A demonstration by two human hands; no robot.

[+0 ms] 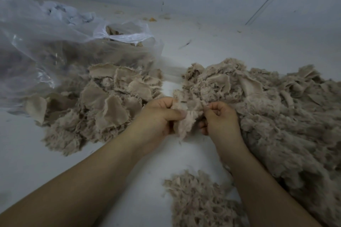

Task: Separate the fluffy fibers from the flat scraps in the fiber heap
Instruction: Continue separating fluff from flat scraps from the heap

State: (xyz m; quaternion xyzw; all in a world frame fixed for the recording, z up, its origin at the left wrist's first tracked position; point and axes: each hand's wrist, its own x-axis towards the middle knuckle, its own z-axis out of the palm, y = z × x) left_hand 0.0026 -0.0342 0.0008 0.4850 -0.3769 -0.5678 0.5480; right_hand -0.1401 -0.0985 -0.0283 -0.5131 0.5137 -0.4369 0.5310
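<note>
Right now both the left hand (158,116) and right hand (219,116) pinch one fluffy clump (188,121) at the fiber heap (276,116) edge, and tugging unevenly could drag flat scraps (114,96) along.

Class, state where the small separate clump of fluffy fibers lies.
In the head view, the small clump lies low and centre-right on the white surface, beside the right forearm.
</note>
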